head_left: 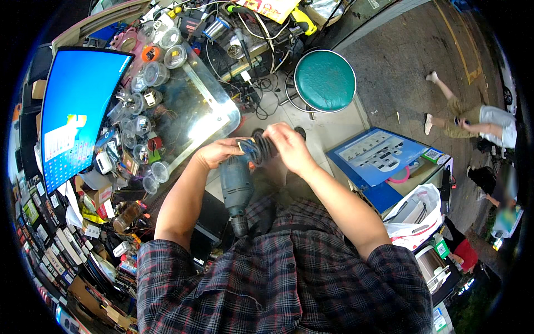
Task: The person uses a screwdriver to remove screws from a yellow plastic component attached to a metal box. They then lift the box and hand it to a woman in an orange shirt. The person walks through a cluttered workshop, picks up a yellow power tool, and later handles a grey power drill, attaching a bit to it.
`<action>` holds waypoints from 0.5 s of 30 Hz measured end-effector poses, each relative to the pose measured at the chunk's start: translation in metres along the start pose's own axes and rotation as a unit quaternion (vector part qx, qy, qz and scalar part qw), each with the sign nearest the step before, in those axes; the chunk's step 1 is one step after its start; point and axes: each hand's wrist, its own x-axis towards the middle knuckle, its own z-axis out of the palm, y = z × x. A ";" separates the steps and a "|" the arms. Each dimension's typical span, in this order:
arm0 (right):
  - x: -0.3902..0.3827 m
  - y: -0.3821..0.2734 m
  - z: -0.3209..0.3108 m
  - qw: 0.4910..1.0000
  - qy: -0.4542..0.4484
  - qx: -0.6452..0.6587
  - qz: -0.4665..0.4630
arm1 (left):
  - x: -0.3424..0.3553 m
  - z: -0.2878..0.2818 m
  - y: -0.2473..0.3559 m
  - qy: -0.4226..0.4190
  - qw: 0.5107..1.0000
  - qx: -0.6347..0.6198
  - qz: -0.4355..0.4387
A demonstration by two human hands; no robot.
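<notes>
A dark grey-blue power drill hangs in front of my shirt, its chuck pointing back toward my body. My left hand is closed at the drill's far end, where the handle and the cord meet; part of that grip is hidden. Its black power cord is bunched in several loops between my two hands. Around the right side of these loops, the fingers of my right hand are closed.
To the left, a glass-topped counter carries several clear plastic tubs and a lit monitor. A green round stool stands ahead. On the right are a blue printed board and a white plastic bag. People pass farther right.
</notes>
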 end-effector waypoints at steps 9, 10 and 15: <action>0.016 0.051 -0.042 0.764 -0.282 0.365 0.452 | 0.016 0.025 0.015 -0.052 0.991 0.120 -0.042; 0.013 0.051 -0.041 0.783 -0.267 0.327 0.456 | 0.023 0.027 0.015 -0.066 0.988 0.130 -0.048; -0.002 0.066 -0.053 0.784 -0.334 0.279 0.443 | 0.038 0.020 0.009 -0.052 0.991 0.104 -0.067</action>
